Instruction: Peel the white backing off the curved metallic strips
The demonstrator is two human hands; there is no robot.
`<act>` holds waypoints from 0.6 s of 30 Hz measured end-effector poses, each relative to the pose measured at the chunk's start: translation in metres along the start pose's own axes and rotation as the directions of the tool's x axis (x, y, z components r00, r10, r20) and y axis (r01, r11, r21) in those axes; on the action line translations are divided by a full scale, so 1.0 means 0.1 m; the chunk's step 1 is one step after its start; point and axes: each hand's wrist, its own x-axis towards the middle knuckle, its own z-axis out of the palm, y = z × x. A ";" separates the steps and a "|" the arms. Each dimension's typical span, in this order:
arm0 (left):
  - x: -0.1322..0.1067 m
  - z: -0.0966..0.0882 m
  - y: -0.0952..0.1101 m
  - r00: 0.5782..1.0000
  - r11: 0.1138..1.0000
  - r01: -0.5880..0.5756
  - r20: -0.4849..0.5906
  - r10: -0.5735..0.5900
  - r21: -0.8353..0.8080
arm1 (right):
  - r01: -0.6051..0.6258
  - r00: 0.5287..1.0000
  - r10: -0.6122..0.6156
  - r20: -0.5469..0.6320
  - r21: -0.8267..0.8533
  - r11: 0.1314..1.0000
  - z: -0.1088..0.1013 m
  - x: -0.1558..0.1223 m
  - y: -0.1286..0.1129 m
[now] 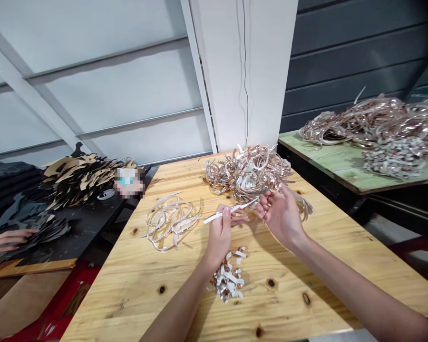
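Note:
My left hand (220,232) is closed with the thumb pressed down on a thin white strip (214,217); its loose end sticks out to the left. Toward my right hand (281,213) the strip runs on and meets the curled fingers, which partly hide it. Just beyond both hands lies a tangled heap of shiny rose-gold and white strips (249,171). A looser bundle of pale strips (173,221) rests left of my left hand. Below that hand sits a small pile of short cut pieces (230,278), partly covered by my forearm.
The wooden table (135,289) reaches back to a white pillar (246,71). On the right, a green-topped table (328,161) bears more shiny strips (378,118). At left, another person's hand (10,241) touches dark scraps (50,230) on a black table (96,223).

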 end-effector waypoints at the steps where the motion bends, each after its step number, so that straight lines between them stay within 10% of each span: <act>1: -0.02 -0.01 0.02 0.999 0.998 -0.044 0.005 0.044 0.054 | 0.018 1.000 -0.017 0.016 -0.113 0.993 -0.02 0.00 0.04; 6: -0.07 -0.03 0.02 0.978 0.951 -0.208 0.061 0.199 0.227 | 0.190 0.978 -0.056 0.203 -0.735 0.651 -0.14 0.00 0.24; 10: -0.07 -0.04 0.01 0.981 0.963 -0.193 0.058 0.185 0.187 | 0.327 0.939 -0.028 0.344 -0.859 0.394 -0.13 -0.06 0.22; 18: -0.06 -0.02 0.06 0.980 0.959 -0.073 0.198 0.018 0.274 | 0.477 0.873 -0.080 0.481 -0.808 0.344 -0.04 -0.19 0.21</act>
